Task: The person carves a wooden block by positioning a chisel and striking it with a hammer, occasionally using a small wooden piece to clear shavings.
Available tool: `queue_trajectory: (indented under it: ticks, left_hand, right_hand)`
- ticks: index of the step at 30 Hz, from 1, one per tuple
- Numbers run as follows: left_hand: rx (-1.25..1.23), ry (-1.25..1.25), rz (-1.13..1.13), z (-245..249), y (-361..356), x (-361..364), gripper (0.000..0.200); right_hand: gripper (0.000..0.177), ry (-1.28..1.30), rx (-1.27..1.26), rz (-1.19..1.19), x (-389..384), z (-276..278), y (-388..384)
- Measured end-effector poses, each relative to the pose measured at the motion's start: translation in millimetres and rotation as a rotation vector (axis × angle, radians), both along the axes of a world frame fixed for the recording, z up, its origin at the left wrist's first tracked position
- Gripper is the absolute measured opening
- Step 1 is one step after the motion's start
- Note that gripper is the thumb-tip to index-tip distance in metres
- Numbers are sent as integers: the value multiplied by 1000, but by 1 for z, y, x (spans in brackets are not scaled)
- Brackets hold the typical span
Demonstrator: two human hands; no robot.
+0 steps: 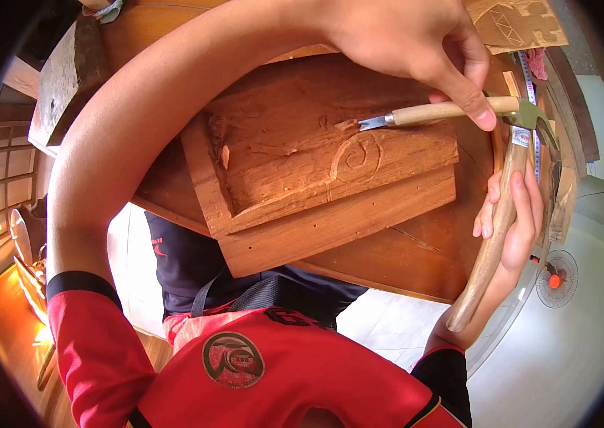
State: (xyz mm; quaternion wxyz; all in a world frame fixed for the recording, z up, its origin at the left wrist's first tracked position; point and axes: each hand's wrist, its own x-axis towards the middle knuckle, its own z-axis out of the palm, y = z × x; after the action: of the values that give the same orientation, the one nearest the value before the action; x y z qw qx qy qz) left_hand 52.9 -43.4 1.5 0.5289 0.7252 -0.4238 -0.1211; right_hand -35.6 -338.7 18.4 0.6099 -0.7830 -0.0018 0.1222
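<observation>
My left arm reaches across from the left, and my left hand [409, 39] grips the wooden handle of a chisel [419, 114] with the thumb lying along it. The chisel's metal blade rests on the recessed face of a reddish-brown wooden block [337, 210], beside a carved spiral. On the right, my right hand [519, 221] wraps round the wooden shaft of a hammer [491, 250]. The hammer's green head overlaps the butt of the chisel handle in this view. Loose chips lie in the carved hollow.
The block sits on a brown wooden table [409, 260]. A board with a drawn pattern [512, 25] lies at the top right, near a measuring tape [528, 75] and wood strips. Another wood block [70, 82] stands at upper left. A fan [555, 280] is at far right.
</observation>
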Motion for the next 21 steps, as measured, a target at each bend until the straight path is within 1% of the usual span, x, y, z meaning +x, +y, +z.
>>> queue_trajectory:
  ticks: [3,6,10,13,15,16,18,19,21]
  left_hand:
    - [9,-26,21,1,-1,-4,38]
    - [48,-128,-8,7,5,-17,37]
    - [102,-195,26,8,7,-21,37]
    - [116,-179,50,6,5,-19,37]
    - [91,-122,0,9,7,-16,37]
    - [54,-84,-58,14,14,-12,37]
    - [54,-107,-72,13,15,-11,37]
    - [90,-168,-27,8,11,-14,37]
    - [165,-153,19,7,6,-15,37]
  right_hand:
    - [40,4,8,-2,0,0,0]
    - [45,3,11,-11,1,0,-1]
    - [52,-31,38,-12,0,5,-2]
    - [55,-68,61,16,0,10,-3]
    - [55,-79,69,34,-2,11,-4]
    - [55,-59,32,42,-3,12,-3]
    - [55,-22,-40,58,-7,14,1]
    - [56,-41,-42,54,-7,14,1]
    - [57,-75,-47,47,-6,13,0]
